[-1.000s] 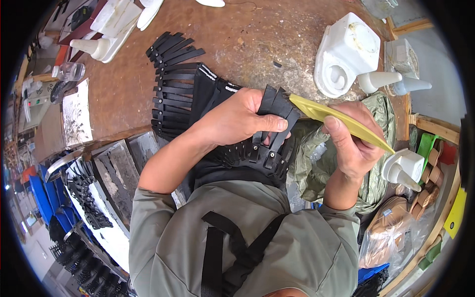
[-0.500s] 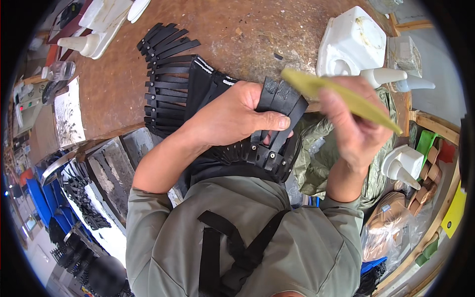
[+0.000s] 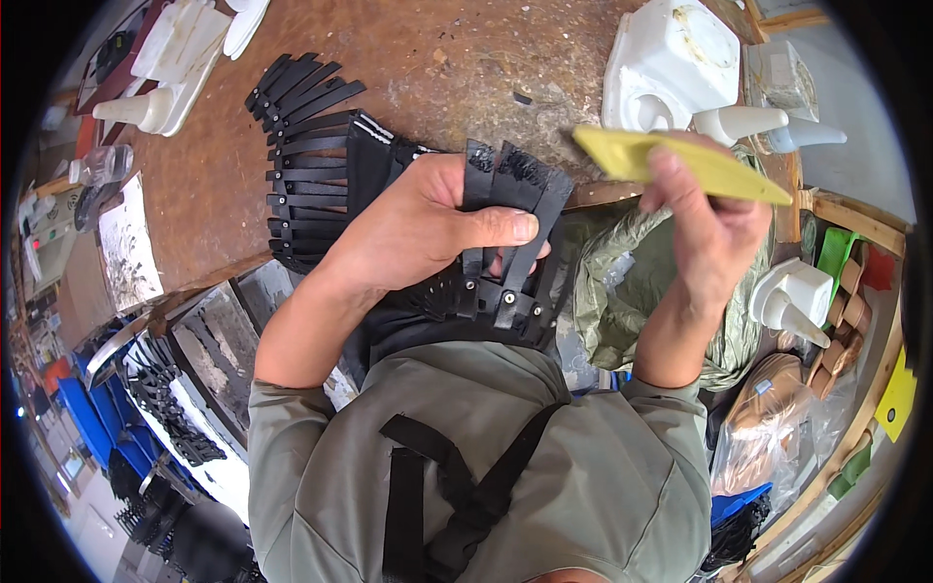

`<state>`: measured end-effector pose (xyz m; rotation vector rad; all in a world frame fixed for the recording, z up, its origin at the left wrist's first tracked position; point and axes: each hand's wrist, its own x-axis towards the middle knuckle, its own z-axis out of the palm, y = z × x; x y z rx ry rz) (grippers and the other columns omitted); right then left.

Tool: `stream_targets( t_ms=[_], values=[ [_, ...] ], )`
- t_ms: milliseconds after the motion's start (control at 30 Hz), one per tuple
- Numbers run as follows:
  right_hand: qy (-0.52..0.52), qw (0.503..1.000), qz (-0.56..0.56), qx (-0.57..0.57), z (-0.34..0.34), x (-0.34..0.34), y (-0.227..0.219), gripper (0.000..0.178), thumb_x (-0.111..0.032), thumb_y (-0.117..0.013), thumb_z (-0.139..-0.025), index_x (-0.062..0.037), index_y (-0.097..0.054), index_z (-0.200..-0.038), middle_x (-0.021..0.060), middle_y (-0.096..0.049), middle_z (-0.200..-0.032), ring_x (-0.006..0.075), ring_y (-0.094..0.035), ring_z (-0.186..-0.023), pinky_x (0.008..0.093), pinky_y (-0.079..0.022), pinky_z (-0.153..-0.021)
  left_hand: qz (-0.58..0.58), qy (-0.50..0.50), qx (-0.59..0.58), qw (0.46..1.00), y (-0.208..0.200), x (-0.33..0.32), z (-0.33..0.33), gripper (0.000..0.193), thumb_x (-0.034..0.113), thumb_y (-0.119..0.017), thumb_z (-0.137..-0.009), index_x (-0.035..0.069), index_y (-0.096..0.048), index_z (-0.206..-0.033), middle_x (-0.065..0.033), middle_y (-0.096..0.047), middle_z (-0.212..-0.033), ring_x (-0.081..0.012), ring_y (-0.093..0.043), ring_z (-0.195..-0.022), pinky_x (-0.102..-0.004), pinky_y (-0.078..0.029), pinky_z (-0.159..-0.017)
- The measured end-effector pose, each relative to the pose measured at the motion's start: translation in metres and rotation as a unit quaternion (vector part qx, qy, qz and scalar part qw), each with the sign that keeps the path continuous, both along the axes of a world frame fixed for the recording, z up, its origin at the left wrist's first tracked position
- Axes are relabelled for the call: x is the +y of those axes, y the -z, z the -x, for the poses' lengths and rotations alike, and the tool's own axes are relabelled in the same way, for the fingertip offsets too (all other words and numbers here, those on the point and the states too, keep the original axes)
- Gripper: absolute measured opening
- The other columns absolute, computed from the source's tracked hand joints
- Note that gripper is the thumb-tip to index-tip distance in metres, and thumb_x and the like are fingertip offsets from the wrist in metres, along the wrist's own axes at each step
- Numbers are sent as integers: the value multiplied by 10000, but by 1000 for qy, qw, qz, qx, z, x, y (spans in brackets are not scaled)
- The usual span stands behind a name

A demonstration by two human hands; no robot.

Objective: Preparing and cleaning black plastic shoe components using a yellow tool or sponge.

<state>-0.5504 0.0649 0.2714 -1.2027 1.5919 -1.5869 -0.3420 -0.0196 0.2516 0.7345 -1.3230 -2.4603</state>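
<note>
Several black straps (image 3: 549, 199) are pinched side by side in my left hand (image 3: 413, 219), thumb on top, their rough, glossy ends pointing away from me. The straps belong to a black strappy piece with metal rivets (image 3: 508, 298), which looks like a shoe upper and lies over my lap. To the right of the straps, my right hand (image 3: 705, 219) is closed around a flat yellow tapered tool (image 3: 617, 155). Its pointed left end is in the air, apart from the straps. More riveted black straps (image 3: 311, 165) fan out on the brown table (image 3: 428, 58) at left.
A white container (image 3: 671, 63) with a pale nozzle (image 3: 741, 123) stands at the table's right edge, and a similar nozzle bottle (image 3: 136, 109) lies at far left. A crumpled olive plastic bag (image 3: 603, 321) hangs at right. Bagged brown pieces (image 3: 773, 418) sit lower right.
The yellow tool has moved slightly right, away from the straps. My left hand has shifted left with the straps, now turned so their glossy ends show more.
</note>
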Motion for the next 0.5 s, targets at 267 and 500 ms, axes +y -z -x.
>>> stream_targets(
  t_ms=[267, 500],
  values=[
    [33, 997, -35, -68, 15, -2, 13, 162, -40, -664, -816, 75, -642, -928, 135, -638, -753, 132, -557, -539, 229, -431, -478, 12, -16, -22, 1000, -2, -1, 0, 165, 131, -682, -813, -20, -678, -881, -86, -679, -764, -145, -640, -659, -245, -475, -564],
    [-88, 995, 23, -49, 10, -14, 4, 114, -52, -672, -822, 39, -673, -890, 77, -653, -690, 87, -555, -518, 201, -433, -460, 6, -3, -31, 1000, -4, 1, 0, 154, 130, -679, -818, -10, -678, -883, -80, -679, -765, -138, -638, -662, -241, -474, -561]
  ],
)
